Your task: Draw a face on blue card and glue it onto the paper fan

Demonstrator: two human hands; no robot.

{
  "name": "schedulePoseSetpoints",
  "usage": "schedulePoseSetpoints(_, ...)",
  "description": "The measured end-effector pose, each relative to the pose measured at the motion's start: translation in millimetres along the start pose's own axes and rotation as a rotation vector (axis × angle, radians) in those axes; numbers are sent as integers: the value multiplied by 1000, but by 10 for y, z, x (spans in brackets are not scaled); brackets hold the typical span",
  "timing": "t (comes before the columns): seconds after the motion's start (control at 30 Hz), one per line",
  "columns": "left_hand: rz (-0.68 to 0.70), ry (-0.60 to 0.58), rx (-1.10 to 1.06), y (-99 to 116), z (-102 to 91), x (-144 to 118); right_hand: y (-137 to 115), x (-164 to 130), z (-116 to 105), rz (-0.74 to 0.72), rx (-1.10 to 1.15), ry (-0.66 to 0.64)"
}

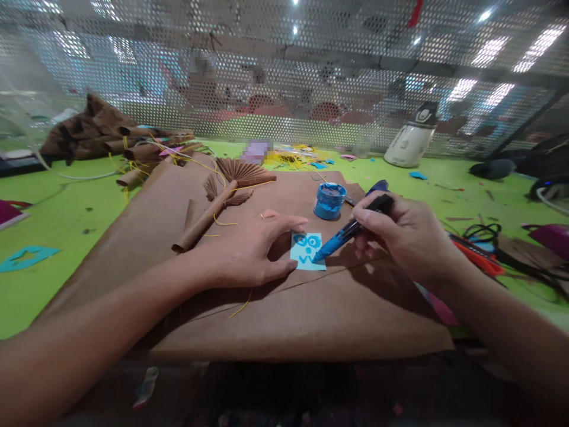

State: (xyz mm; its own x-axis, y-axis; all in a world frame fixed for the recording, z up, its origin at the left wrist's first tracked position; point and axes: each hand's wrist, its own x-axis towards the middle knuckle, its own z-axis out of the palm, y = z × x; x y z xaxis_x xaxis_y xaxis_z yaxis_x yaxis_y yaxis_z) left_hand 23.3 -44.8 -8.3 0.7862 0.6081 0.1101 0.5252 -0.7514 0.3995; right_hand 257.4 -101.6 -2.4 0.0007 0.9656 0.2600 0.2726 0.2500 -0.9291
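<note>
Right hand (402, 234) grip: fingers pinched around a pen (351, 230), black at the upper end, blue toward the tip. Tip touches the lower right part of a small card (307, 251). Left hand (249, 249) lies flat, fingers together and stretched out, fingertips pressing the card's left edge and top corner; it holds nothing.

Card: pale blue, roughly rectangular, slightly tilted. Darker blue marks on it — two round rings side by side near the top, a short stroke below them, a small v-like mark lower left. It lies on a large sheet of brown paper (275, 320), between the two hands.

Open jar (329, 200) of blue paint stands just behind the card on the same sheet. Rolled brown tube (205, 218) with pleated paper fan (242, 172) lies to the left of the jar. Brown sheet covers part of a green tabletop (57, 219). Heap of brown paper rolls (111, 139) at far left; white container (411, 142) at far right, against a perforated metal screen (284, 71).
</note>
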Motion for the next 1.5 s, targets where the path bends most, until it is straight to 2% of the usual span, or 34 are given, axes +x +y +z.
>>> schedulePoseSetpoints(0.3,-12,5,-8,18,-3,10,43,25,-52,18,-49,28)
schedulePoseSetpoints(0.47,2,12,-10,-8,13,11,44,24,-48,19,3,53)
schedulePoseSetpoints(0.7,-1,3,-10,-15,9,-1,-7,13,4,22,-5,21)
schedulePoseSetpoints(1.03,-20,2,-21,15,-3,7,49,24,-63,8,-34,31)
schedulePoseSetpoints(1.2,-17,5,-5,-6,10,6,51,19,-46,18,24,41)
schedulePoseSetpoints(1.5,-14,-7,-14,12,-8,-3,9,8,-18,10,-16,4)
